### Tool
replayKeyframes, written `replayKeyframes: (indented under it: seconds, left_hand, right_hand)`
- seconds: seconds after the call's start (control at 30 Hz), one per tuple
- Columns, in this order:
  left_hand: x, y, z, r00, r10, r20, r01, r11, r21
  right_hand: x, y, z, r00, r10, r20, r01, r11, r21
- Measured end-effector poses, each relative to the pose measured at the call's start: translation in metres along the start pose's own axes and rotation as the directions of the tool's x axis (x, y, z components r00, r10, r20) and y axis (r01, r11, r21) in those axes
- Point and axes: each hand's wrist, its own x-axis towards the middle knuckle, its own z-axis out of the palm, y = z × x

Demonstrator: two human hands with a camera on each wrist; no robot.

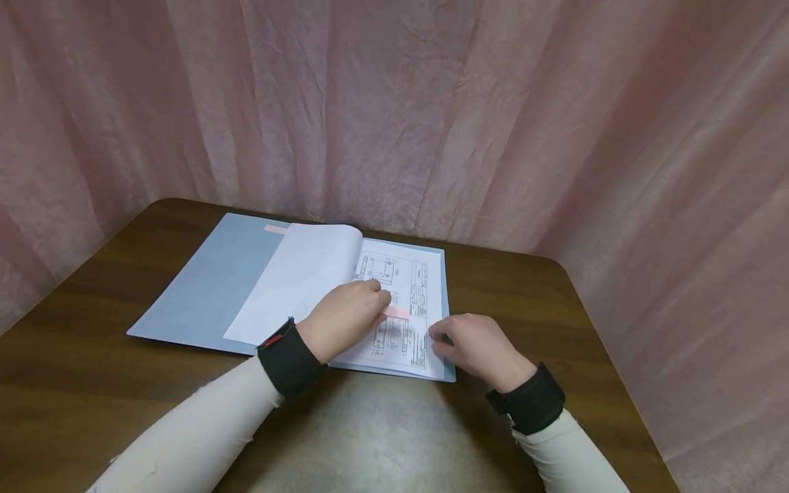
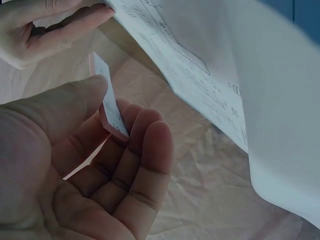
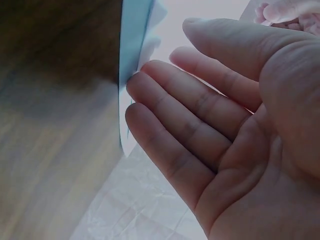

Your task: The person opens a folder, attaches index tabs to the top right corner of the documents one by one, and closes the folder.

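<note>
My left hand (image 1: 348, 315) is over the printed sheet and pinches a pink sticky-note pad (image 1: 396, 313) between thumb and fingers. In the left wrist view the pad (image 2: 111, 100) shows a pale face and pink edges. The sheet (image 1: 425, 281) carries technical drawings and lies on the right side of an open light blue folder (image 1: 203, 287). At the sheet's right edge is my right hand (image 1: 477, 346), its fingertips right at the paper. The right wrist view shows its fingers (image 3: 172, 120) extended and nothing in the palm.
A turned-over white page (image 1: 290, 281) curves up near the fold and lies on the folder's left side. A pink strip (image 1: 275, 229) sticks out at its top. Under everything is a brown wooden table (image 1: 505, 287), with a pink curtain (image 1: 394, 116) behind it.
</note>
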Motion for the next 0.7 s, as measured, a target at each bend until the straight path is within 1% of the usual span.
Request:
replayKeyframes:
  seconds: [0.1, 0.3, 0.4, 0.57, 0.6, 0.7]
  left_hand:
    - [0.000, 0.000, 0.000, 1.000, -0.009, 0.001, 0.009, 1.000, -0.005]
    - [0.000, 0.000, 0.000, 1.000, -0.024, 0.018, 0.024, 1.000, -0.006]
    - [0.001, -0.002, 0.000, 0.999, -0.027, 0.019, 0.027, 0.999, -0.027]
    - [0.005, -0.006, -0.002, 1.000, -0.012, -0.022, 0.011, 0.999, -0.045]
    - [0.005, -0.006, -0.002, 1.000, -0.007, -0.026, 0.006, 0.999, -0.049]
    - [0.004, -0.005, -0.002, 1.000, -0.003, -0.011, 0.002, 0.998, -0.069]
  right_hand:
    - [0.003, 0.000, -0.004, 1.000, -0.011, -0.017, 0.011, 1.000, -0.007]
    - [0.012, -0.004, -0.016, 0.992, -0.033, -0.118, 0.031, 0.999, -0.020]
    - [0.015, -0.009, -0.021, 0.985, -0.069, -0.160, 0.066, 0.998, -0.018]
    - [0.022, -0.015, -0.027, 0.963, -0.127, -0.238, 0.122, 0.992, -0.038]
    - [0.023, -0.016, -0.027, 0.959, -0.138, -0.246, 0.132, 0.990, -0.041]
    - [0.024, -0.020, -0.026, 0.955, -0.163, -0.247, 0.159, 0.987, -0.035]
